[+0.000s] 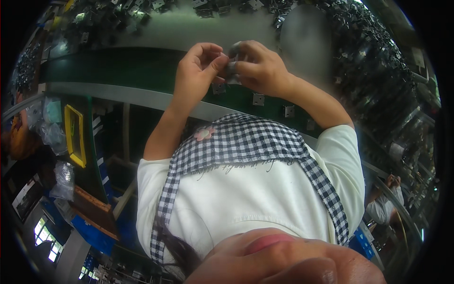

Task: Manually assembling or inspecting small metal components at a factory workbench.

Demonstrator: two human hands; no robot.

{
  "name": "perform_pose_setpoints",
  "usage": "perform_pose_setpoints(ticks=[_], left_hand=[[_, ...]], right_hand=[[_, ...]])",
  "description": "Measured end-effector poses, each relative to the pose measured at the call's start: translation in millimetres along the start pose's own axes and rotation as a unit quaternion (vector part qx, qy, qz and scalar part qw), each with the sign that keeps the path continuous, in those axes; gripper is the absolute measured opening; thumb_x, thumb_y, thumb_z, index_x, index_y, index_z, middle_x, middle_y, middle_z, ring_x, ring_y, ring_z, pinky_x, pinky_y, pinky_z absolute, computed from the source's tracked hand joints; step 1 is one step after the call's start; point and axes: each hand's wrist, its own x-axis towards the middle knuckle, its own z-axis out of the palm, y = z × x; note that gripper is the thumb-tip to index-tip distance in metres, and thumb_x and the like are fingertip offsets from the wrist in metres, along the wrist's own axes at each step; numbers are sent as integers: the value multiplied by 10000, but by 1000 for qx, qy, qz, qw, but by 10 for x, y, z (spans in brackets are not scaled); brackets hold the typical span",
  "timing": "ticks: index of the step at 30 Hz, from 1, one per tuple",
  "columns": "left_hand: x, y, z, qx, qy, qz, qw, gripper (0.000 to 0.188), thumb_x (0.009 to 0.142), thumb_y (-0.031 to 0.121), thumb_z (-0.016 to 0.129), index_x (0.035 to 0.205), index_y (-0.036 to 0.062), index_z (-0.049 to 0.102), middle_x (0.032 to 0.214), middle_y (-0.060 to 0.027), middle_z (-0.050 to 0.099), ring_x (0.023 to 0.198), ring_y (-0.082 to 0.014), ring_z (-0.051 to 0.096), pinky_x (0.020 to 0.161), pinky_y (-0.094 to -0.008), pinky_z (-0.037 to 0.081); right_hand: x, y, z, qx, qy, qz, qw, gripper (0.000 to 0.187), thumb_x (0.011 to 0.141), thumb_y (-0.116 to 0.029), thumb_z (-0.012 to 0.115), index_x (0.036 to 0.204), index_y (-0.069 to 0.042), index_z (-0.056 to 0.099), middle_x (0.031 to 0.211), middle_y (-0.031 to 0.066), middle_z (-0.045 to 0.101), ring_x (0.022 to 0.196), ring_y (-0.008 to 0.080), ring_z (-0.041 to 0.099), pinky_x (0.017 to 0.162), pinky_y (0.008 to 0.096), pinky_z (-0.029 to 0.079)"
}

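My left hand and my right hand meet over a green belt-like surface. Between their fingertips is a small silvery metal piece, partly covered by the fingers. The right thumb and fingers close on it; grey coverings seem to wrap those fingertips. Curled in, the left thumb and index finger come together at the piece's left side; what they grip is hidden. Just below the hands, small square metal parts with holes lie spaced along the green surface: one part, another part and a third part.
Heaps of loose metal parts lie far right, with another heap far left, on a grey worktop. A pale metal rail edges the green surface nearest me. At left hangs a yellow frame. Another person sits at right.
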Motion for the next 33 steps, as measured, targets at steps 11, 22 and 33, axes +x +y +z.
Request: perform_pose_setpoints(ticks=[11, 22, 33], left_hand=[[67, -143, 29, 329, -131, 371, 858, 317, 696, 108, 715, 989, 64, 604, 909, -80, 612, 838, -254, 565, 706, -346, 469], [1442, -130, -699, 645, 92, 278, 705, 325, 764, 190, 645, 1082, 135, 602, 945, -74, 572, 946, -273, 545, 819, -398, 448], [555, -15, -788, 210, 33, 201, 956, 294, 837, 81, 613, 1107, 61, 498, 983, -67, 591, 843, -152, 616, 684, -261, 504]], right_hand=[[-343, 52, 57, 675, -44, 445, 587, 284, 816, -79, 647, 1041, -32, 479, 930, 67, 557, 840, 142, 600, 632, 214, 497], [-806, 816, -263, 460, 366, 501, 635, 164, 860, -47, 590, 1007, 14, 552, 1007, 91, 592, 919, 175, 598, 811, 274, 523], [-44, 345, -247, 490, 264, 413, 720, 186, 816, -22, 631, 993, 17, 588, 989, 87, 626, 908, 155, 608, 759, 268, 535]])
